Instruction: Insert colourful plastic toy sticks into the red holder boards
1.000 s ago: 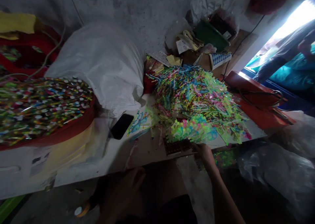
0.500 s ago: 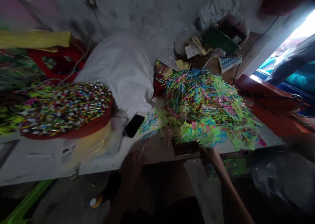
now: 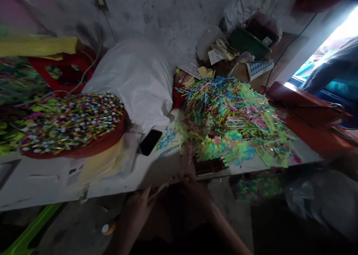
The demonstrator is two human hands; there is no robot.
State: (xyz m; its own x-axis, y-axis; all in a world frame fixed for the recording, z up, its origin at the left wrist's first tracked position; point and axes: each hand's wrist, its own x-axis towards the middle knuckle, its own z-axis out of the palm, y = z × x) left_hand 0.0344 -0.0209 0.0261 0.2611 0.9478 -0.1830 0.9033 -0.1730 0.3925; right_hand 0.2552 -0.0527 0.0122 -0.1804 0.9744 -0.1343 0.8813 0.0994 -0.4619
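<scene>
The left hand (image 3: 140, 204) has its grip closed on a pale strip (image 3: 162, 188) at the front edge of the worktop (image 3: 104, 187). Shadow hides the grip of the right hand (image 3: 195, 190); its state cannot be told. This piece appears unfinished; a loose heap (image 3: 223, 103) remains. Whether the red basin (image 3: 93, 149) holds completed pieces is undeterminable.

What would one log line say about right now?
left hand: holds thin pale piece | right hand: near its far end, grip unclear | phone: on table, left of colourful pile
</scene>
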